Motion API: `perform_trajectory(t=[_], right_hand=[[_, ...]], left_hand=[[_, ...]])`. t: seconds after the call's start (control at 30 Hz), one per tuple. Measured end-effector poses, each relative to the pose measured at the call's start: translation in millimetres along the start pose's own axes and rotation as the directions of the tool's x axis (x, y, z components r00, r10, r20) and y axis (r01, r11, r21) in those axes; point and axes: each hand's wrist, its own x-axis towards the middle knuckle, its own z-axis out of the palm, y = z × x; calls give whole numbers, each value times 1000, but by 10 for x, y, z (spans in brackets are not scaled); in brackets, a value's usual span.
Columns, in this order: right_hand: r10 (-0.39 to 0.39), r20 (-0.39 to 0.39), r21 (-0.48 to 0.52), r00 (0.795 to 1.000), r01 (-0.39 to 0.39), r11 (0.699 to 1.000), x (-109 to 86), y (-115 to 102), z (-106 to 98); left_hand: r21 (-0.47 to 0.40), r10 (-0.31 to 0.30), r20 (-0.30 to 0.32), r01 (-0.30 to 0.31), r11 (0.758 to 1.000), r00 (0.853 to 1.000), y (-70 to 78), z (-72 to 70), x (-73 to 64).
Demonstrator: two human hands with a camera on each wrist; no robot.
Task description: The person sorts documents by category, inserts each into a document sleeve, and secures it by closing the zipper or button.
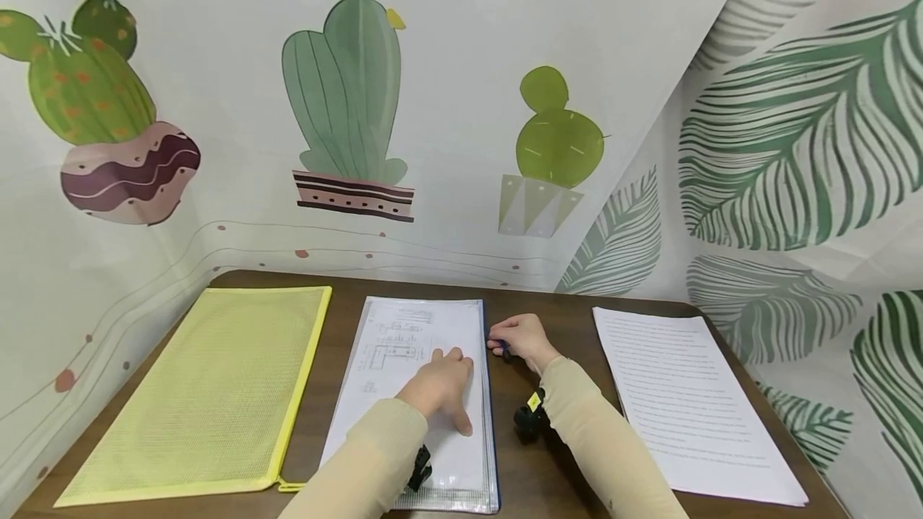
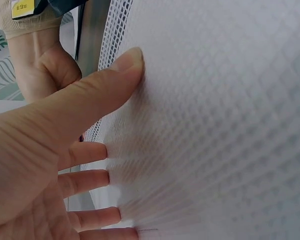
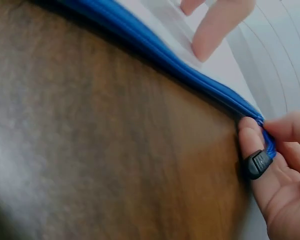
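A clear mesh zipper pouch (image 1: 404,455) with a blue zipper edge (image 3: 180,67) lies on the table, a printed sheet with a drawing (image 1: 392,355) showing through it. My left hand (image 1: 441,387) rests on the pouch with fingers spread, and in the left wrist view the thumb (image 2: 127,62) and fingertips press its mesh. At the pouch's right edge, my right hand (image 1: 522,339) pinches the zipper pull, a blue cord (image 3: 270,142) with a black end (image 3: 258,165) hanging against the fingers. The slider itself is mostly hidden by the fingertips.
To the left lies a yellow mesh zipper pouch (image 1: 195,391), its yellow pull near the lower right corner. A stack of printed paper (image 1: 692,399) sits on the right side of the brown wooden table (image 1: 534,471). Behind the table hangs a cactus-print cloth (image 1: 461,102).
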Motion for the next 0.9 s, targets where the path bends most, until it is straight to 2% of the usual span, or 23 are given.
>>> perform_trajectory(t=[0.17, 0.4, 0.7, 0.9], right_hand=[[-12, -20, 3, 1000, 12, 1000, 15, 19, 18], [-40, 2, -42, 999, 40, 998, 38, 21, 5], [-73, -47, -92, 996, 69, 993, 6, 4, 7], [-85, -57, -86, 995, 80, 993, -9, 2, 6]], left_hand=[[2, -1, 9, 1, 1000, 1000, -2, 1, 0], [0, 0, 6, 0, 1000, 1000, -2, 1, 3], [15, 3, 9, -3, 1000, 1000, -7, 10, 6], [18, 5, 22, -5, 1000, 1000, -22, 18, 2]])
